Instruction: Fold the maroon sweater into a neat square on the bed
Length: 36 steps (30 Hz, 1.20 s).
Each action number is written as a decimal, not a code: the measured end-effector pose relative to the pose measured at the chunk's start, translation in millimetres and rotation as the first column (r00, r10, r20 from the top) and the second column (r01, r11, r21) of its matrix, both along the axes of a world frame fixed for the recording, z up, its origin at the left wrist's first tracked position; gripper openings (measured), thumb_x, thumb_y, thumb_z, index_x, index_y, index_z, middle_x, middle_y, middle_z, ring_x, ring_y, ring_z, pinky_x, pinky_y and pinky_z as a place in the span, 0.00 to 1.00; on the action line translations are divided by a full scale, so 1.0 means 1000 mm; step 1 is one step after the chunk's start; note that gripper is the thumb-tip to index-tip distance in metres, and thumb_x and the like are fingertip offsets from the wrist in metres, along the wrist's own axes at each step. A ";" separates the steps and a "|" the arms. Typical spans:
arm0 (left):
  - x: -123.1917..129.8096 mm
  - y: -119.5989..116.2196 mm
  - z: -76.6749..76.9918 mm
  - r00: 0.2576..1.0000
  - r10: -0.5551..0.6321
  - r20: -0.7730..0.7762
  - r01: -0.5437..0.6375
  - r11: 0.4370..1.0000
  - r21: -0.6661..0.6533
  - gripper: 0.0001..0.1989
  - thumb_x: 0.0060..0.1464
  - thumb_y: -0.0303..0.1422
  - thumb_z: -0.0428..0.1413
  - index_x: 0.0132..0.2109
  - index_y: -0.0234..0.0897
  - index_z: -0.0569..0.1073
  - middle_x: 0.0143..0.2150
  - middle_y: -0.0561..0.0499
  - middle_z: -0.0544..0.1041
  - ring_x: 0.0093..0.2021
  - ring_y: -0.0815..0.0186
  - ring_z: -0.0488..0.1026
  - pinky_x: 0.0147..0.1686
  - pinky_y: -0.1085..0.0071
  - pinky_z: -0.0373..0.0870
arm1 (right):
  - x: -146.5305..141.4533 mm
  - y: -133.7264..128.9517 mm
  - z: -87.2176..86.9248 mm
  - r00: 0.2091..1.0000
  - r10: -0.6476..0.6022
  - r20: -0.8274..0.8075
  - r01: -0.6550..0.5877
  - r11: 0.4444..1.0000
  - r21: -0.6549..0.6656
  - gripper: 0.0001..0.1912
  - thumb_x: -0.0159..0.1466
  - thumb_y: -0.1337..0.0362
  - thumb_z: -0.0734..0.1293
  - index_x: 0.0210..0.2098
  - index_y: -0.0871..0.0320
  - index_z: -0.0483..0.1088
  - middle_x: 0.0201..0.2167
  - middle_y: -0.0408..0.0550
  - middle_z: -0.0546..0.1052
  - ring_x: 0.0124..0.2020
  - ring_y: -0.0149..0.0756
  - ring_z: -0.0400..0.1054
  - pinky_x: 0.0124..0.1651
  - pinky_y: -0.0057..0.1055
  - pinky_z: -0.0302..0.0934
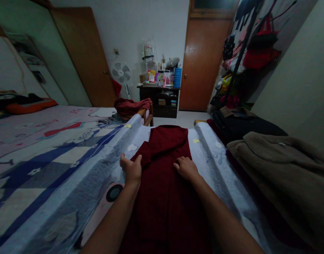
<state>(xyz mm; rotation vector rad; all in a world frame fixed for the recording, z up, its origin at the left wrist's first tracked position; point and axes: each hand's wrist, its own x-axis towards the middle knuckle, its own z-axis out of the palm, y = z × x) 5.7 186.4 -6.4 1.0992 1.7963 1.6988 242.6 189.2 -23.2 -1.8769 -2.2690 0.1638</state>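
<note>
A dark red garment [162, 190], long and with a sleeve folded across its upper part, lies lengthwise on a pale blue patterned cover in front of me. My left hand [132, 170] is at its left edge, thumb and fingers closed on the sleeve end. On the right side of the cloth, my right hand [187, 168] rests palm down with its fingers lying on the fabric. The garment's lower end runs out of view between my forearms.
A pink object with a round dark disc [114, 192] lies left of the garment. Folded dark clothes [246, 123] and a brown fleecy coat [281, 158] are piled on the right. A bed with a patterned sheet [58, 155] stretches left. Reddish cloth [132, 107] hangs over a wooden frame ahead.
</note>
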 end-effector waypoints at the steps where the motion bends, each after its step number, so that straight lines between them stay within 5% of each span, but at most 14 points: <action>1: 0.006 -0.001 0.004 0.979 0.089 -0.183 -0.088 0.996 0.018 0.36 0.47 0.34 0.60 0.62 0.35 0.54 0.65 0.37 0.54 0.68 0.50 0.48 0.65 0.50 0.48 | 0.003 0.008 0.004 1.000 0.000 -0.008 0.000 1.000 -0.025 0.19 0.69 0.55 0.55 0.43 0.56 0.73 0.45 0.52 0.76 0.46 0.42 0.68 0.49 0.35 0.58; 4: 0.034 -0.001 0.021 0.813 -0.103 -0.573 0.151 0.988 0.037 0.27 0.52 0.31 0.54 0.60 0.37 0.61 0.68 0.39 0.50 0.68 0.53 0.47 0.65 0.53 0.46 | 0.009 0.029 0.007 0.999 -0.030 -0.019 0.029 0.999 -0.022 0.16 0.68 0.62 0.55 0.45 0.57 0.72 0.43 0.52 0.76 0.45 0.39 0.69 0.48 0.32 0.57; 7: 0.066 0.011 0.029 0.508 -0.375 -0.776 0.438 0.888 -0.142 0.20 0.54 0.26 0.49 0.53 0.43 0.70 0.65 0.47 0.61 0.67 0.57 0.51 0.65 0.52 0.47 | 0.010 0.038 -0.006 0.996 -0.087 -0.018 0.087 0.995 0.044 0.16 0.66 0.65 0.57 0.51 0.59 0.69 0.48 0.55 0.73 0.50 0.42 0.66 0.51 0.35 0.56; 10: 0.092 0.036 0.022 0.291 -0.485 -0.824 0.504 0.810 -0.299 0.19 0.54 0.24 0.48 0.49 0.46 0.74 0.65 0.49 0.61 0.68 0.57 0.49 0.64 0.49 0.44 | 0.009 0.040 -0.026 0.994 -0.105 -0.026 0.108 0.983 0.147 0.21 0.65 0.65 0.58 0.56 0.62 0.65 0.58 0.58 0.67 0.59 0.45 0.58 0.59 0.38 0.52; 13: 0.108 0.066 0.010 0.205 -0.546 -0.812 0.453 0.789 -0.416 0.18 0.55 0.27 0.49 0.49 0.47 0.74 0.66 0.49 0.61 0.68 0.56 0.48 0.64 0.49 0.45 | 0.010 0.044 -0.040 0.997 -0.075 -0.024 0.077 0.986 0.149 0.27 0.65 0.65 0.57 0.63 0.67 0.57 0.64 0.59 0.59 0.66 0.46 0.49 0.64 0.40 0.45; 16: 0.116 0.088 0.000 0.202 -0.559 -0.804 0.350 0.808 -0.474 0.19 0.56 0.30 0.50 0.54 0.45 0.71 0.66 0.46 0.61 0.66 0.53 0.54 0.62 0.50 0.50 | 0.012 0.048 -0.045 0.997 -0.071 -0.026 0.073 0.991 0.114 0.27 0.66 0.65 0.56 0.63 0.67 0.57 0.66 0.58 0.57 0.67 0.47 0.46 0.65 0.42 0.43; 23: 0.120 0.103 -0.025 0.374 -0.447 -0.813 0.134 0.893 -0.429 0.23 0.60 0.37 0.48 0.62 0.37 0.62 0.55 0.40 0.70 0.53 0.54 0.66 0.51 0.59 0.62 | 0.013 0.049 -0.045 0.997 -0.071 -0.019 0.072 0.991 0.109 0.28 0.65 0.64 0.56 0.64 0.66 0.58 0.67 0.56 0.54 0.68 0.47 0.43 0.66 0.43 0.43; 30: 0.121 0.104 -0.034 0.361 -0.429 -0.828 0.116 0.902 -0.416 0.21 0.59 0.40 0.49 0.57 0.36 0.68 0.51 0.41 0.71 0.51 0.53 0.65 0.49 0.59 0.63 | 0.017 0.057 -0.047 0.998 -0.066 -0.020 0.067 0.996 0.062 0.29 0.65 0.63 0.55 0.64 0.66 0.56 0.67 0.55 0.54 0.68 0.45 0.45 0.66 0.41 0.43; 36: 0.119 0.104 -0.031 0.346 -0.449 -0.824 0.135 0.893 -0.430 0.20 0.59 0.40 0.50 0.55 0.36 0.70 0.53 0.41 0.70 0.52 0.53 0.65 0.49 0.58 0.63 | 0.024 0.096 -0.043 0.991 -0.131 -0.013 0.131 0.991 0.012 0.29 0.68 0.60 0.52 0.64 0.70 0.55 0.66 0.59 0.55 0.68 0.45 0.45 0.66 0.40 0.44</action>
